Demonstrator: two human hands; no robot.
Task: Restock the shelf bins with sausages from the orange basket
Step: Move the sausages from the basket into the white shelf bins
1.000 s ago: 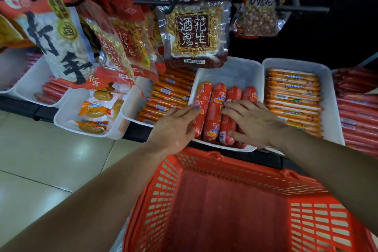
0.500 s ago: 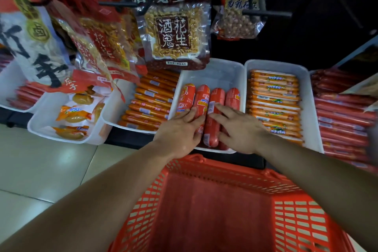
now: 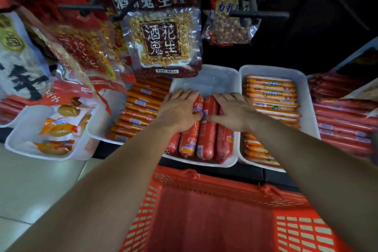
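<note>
Two grips (image 3: 180,111) (image 3: 233,113) flat on four sausages (image 3: 206,139)

Left hand (image 3: 180,111), right hand (image 3: 233,113) slid further up sausages (image 3: 206,135) toward bin's back.

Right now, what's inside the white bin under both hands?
The white bin holds four thick red sausages side by side. The left hand and right hand cover their far ends; the bin's back is bare.

Sausages (image 3: 206,139): far ends hidden under both hands.
Basket (image 3: 204,188): near end cut off below the sausages.
</note>
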